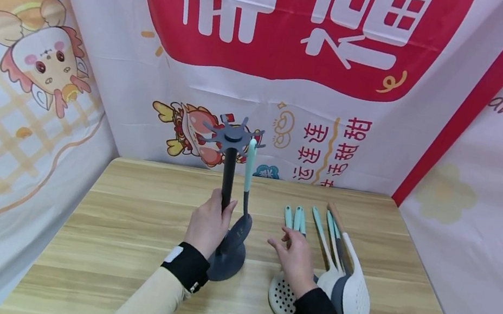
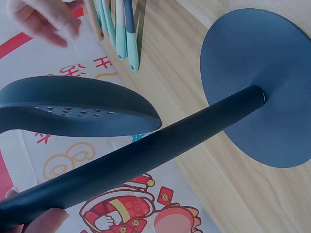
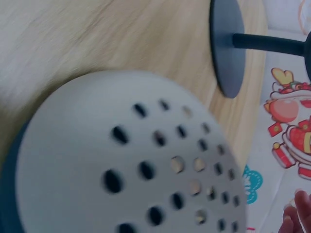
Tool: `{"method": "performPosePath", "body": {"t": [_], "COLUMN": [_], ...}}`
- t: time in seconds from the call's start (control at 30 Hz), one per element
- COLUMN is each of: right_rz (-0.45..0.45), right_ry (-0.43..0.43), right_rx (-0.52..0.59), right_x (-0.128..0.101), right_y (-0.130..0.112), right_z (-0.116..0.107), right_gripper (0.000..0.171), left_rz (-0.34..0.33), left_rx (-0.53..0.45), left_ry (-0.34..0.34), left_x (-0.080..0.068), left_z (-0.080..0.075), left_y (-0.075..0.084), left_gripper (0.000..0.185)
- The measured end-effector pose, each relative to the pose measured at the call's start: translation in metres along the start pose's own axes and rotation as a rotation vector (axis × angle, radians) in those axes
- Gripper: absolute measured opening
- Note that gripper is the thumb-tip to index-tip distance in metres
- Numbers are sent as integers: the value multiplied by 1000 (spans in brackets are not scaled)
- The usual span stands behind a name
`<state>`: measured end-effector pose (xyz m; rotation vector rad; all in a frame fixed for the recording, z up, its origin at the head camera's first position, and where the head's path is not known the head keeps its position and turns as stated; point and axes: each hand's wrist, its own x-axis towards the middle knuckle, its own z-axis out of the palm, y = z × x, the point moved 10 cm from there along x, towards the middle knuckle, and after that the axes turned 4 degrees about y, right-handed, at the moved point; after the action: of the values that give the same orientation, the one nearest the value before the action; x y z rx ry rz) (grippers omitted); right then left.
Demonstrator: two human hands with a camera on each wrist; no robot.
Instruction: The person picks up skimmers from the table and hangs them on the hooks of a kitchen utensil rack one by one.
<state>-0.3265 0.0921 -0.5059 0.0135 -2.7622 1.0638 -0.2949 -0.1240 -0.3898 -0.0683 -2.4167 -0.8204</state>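
My left hand [image 1: 207, 227] grips the black post of a utensil stand [image 1: 229, 170], which has a round base and a star-shaped top with several hooks. From one hook hangs a dark slotted spoon [image 1: 238, 232] with a mint handle; its holes show in the left wrist view, where the spoon bowl [image 2: 77, 104] overlaps the post. My right hand [image 1: 296, 260] hovers with nothing in it, fingers loosely bent, over the kitchen utensils to the right of the stand. Beneath that hand lies a pale skimmer [image 1: 281, 296], its round holes large in the right wrist view.
Several more utensils lie bunched at the right, among them a white slotted turner [image 1: 357, 300] with a wooden-tipped handle. Their mint handles point to the back. The wooden table [image 1: 133, 248] ends at a printed cloth backdrop [image 1: 363, 169], with cloth on both sides too.
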Motion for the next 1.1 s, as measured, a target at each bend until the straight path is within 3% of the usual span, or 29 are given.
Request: {"method": "performPosePath", "body": {"t": [0.27, 0.57, 0.67, 0.77, 0.93, 1.1], "right_rz": [55, 169, 201, 211, 201, 220], "right_ry": [-20, -106, -129, -136, -138, -132], "right_rx": [-32, -53, -64, -72, -48, -47], "right_x": [2, 0, -1, 0, 0, 3], "right_y": [26, 51, 57, 60, 61, 65], "right_z": [5, 14, 16, 19, 21, 23], "right_gripper": [60, 71, 70, 63, 30, 28], "left_rz": [-6, 23, 12, -18, -24, -17], "left_rx": [-14, -25, -19, -15, -15, -20], "left_ry": [-10, 28, 13, -22, -35, -31], "left_x": [1, 1, 1, 1, 1, 2], "left_z": [2, 0, 1, 4, 7, 7], "left_y": [-2, -1, -3, -5, -8, -8], "left_gripper": [23, 21, 23, 24, 24, 25]}}
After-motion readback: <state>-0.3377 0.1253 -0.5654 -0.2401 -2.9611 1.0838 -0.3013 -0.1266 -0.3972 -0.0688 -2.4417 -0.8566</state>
